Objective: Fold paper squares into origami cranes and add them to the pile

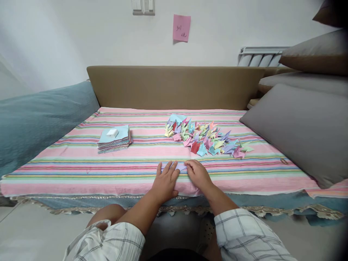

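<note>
A small folded piece of lavender paper (180,166) lies on the striped cloth (141,170) near the front edge. My left hand (165,181) rests over its left part, fingers spread and pressing down. At the paper's right tip, my right hand (198,174) has thumb and fingers pinched together on it. Just beyond my hands spreads a pile of folded paper cranes (203,139) in many colours. To the left stands a stack of square paper sheets (114,142), light blue on top, with a small white object (112,133) on it. My left palm hides part of the lavender paper.
A blue-green cushion (43,116) borders the left side, and grey pillows (304,119) pile up on the right. Behind is a brown backrest (174,87). A pink note (182,28) sticks to the wall. A small brown ring-like item (284,161) lies by the pillow.
</note>
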Demonstrator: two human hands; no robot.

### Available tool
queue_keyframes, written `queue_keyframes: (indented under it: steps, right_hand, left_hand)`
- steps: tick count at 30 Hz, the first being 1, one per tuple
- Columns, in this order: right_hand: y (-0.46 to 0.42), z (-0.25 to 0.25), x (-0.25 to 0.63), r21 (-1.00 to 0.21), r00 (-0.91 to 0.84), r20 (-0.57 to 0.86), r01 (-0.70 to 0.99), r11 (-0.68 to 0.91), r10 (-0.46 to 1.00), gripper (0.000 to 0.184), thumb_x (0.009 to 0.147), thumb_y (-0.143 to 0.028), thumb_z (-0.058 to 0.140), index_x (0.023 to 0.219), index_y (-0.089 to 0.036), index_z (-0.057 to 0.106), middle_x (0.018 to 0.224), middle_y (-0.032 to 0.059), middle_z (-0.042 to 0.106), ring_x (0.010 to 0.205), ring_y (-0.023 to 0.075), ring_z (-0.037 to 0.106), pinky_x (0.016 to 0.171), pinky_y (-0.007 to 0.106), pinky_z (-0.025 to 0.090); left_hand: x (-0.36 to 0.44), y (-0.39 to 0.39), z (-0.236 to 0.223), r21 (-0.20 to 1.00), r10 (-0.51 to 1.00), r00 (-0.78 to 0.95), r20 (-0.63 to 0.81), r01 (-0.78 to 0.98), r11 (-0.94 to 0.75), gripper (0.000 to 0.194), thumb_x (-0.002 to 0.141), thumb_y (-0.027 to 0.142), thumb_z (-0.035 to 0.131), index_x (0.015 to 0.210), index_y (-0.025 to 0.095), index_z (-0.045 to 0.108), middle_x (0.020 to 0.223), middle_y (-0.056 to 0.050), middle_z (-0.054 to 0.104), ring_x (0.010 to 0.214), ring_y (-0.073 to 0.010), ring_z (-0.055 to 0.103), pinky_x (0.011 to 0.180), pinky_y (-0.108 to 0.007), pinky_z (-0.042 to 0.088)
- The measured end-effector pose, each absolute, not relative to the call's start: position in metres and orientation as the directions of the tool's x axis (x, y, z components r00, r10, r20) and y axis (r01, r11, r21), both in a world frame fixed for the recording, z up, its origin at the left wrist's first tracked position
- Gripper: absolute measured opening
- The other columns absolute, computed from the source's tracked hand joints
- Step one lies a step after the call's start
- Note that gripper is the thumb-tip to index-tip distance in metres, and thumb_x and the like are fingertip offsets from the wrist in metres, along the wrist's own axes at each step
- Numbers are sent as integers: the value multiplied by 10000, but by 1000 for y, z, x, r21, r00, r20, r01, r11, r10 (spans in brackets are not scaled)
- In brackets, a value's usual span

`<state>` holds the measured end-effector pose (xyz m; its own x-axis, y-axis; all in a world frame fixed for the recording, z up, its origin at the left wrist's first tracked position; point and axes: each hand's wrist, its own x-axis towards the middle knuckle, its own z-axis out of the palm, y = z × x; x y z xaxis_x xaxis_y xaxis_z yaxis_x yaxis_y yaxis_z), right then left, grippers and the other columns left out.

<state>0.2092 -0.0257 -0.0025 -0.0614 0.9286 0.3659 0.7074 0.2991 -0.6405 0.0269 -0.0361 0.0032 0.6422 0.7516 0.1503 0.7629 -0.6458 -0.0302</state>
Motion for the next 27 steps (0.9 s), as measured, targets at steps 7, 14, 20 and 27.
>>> queue_keyframes:
  steps: [7,14,20,27]
  right_hand:
    - [-19,3,207,-610,30,207,786,105,978,287,885,-332,425,762,-193,645,804,47,605,843,161,544,753,248,383]
    - [-12,6,199,-583,69,129,812,20,989,326,841,-384,500,591,-192,582,749,32,559,732,139,526,632,231,337]
    - [-15,3,200,-571,49,179,818,63,983,252,822,-343,539,627,-194,598,753,22,561,777,138,521,668,223,340]
    - [-15,0,202,-587,14,200,802,108,980,224,813,-318,552,645,-192,630,761,28,568,769,137,526,676,223,358]
  left_hand:
    - [24,-33,2,27,743,652,151,748,-663,760,571,339,743,1236,206,398,1486,-119,237,1372,-279,174,1097,-491,119]
    - [20,-29,-3,24,719,676,162,725,-688,934,591,370,732,1369,165,258,1487,-125,237,1376,-268,162,1111,-468,99]
    - [18,-24,-2,6,707,697,120,711,-703,995,632,414,710,1427,184,155,1490,-119,231,1379,-268,155,1104,-478,113]
    - [16,-22,3,2,693,716,80,696,-718,989,628,439,726,1423,217,182,1494,-93,226,1372,-272,179,1100,-473,150]
